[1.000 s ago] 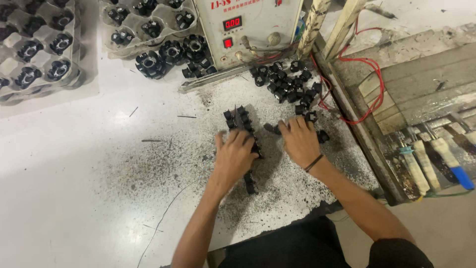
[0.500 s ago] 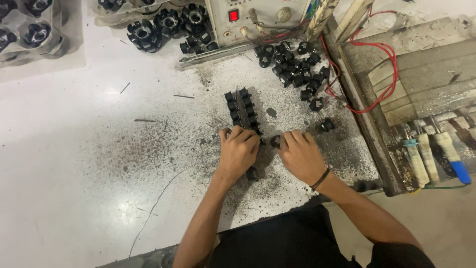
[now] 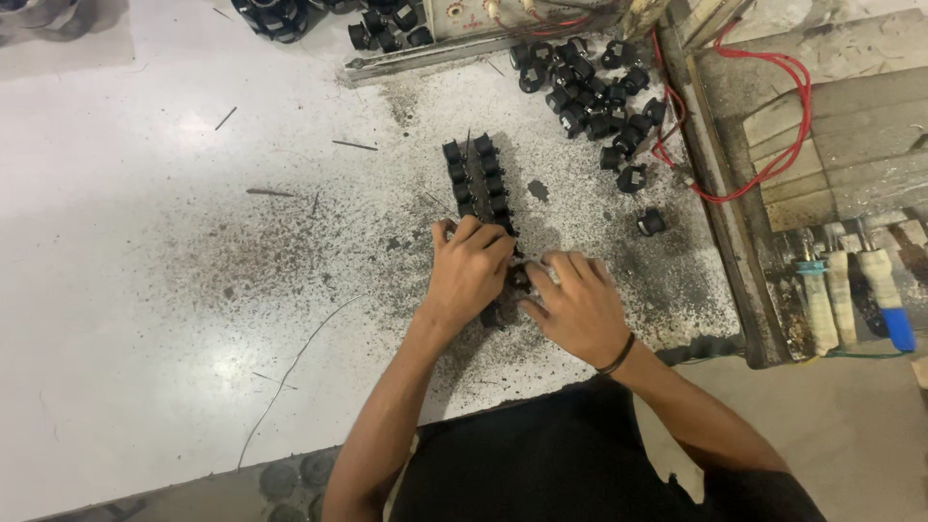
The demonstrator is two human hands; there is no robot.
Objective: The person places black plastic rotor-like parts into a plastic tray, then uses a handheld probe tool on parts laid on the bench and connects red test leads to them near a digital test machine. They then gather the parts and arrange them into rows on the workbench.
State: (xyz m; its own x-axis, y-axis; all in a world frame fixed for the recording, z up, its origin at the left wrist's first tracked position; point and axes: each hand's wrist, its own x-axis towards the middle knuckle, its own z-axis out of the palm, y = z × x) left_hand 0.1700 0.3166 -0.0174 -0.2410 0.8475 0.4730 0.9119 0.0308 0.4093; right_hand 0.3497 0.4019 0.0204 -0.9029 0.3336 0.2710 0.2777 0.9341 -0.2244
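We see the double row of small black parts (image 3: 477,184) running lengthwise away from us, its near end under our curled left hand (image 3: 470,271), the right hand (image 3: 577,307) pinching a piece beside it.

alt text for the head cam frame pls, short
Seen from above, a person's left hand and right hand press on the near end of a double row of small black parts on a gritty white table. A loose pile of black parts lies beyond, beside a red wire.
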